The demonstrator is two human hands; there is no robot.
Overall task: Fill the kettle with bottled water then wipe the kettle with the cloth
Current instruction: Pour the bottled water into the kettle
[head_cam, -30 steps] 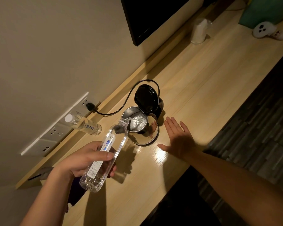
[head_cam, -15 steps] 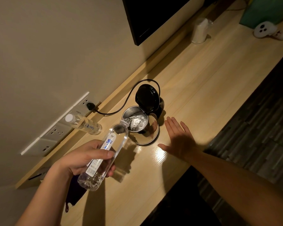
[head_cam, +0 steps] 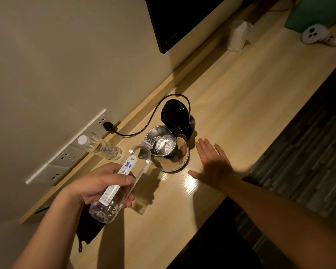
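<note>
At frame centre the kettle (head_cam: 168, 150) stands on the surface (head_cam: 241, 105), lid up. The left hand (head_cam: 99, 186) grips a tilted bottle (head_cam: 122, 181), pouring water into the kettle's mouth. The right hand (head_cam: 211, 164) lies open and flat just right of the kettle. A dark cloth (head_cam: 87, 230) lies at lower left, under the left wrist.

the kettle (head_cam: 168, 152) is showing shiny silver steel with a black lid (head_cam: 175, 116) and black cord (head_cam: 153, 117). the tilted bottle (head_cam: 122, 181) is looking clear, its white label carrying blue characters and a barcode. the worktop (head_cam: 241, 94) is glowing pale wood-grain. a dark purple cloth (head_cam: 87, 230) is lying beneath.
</note>
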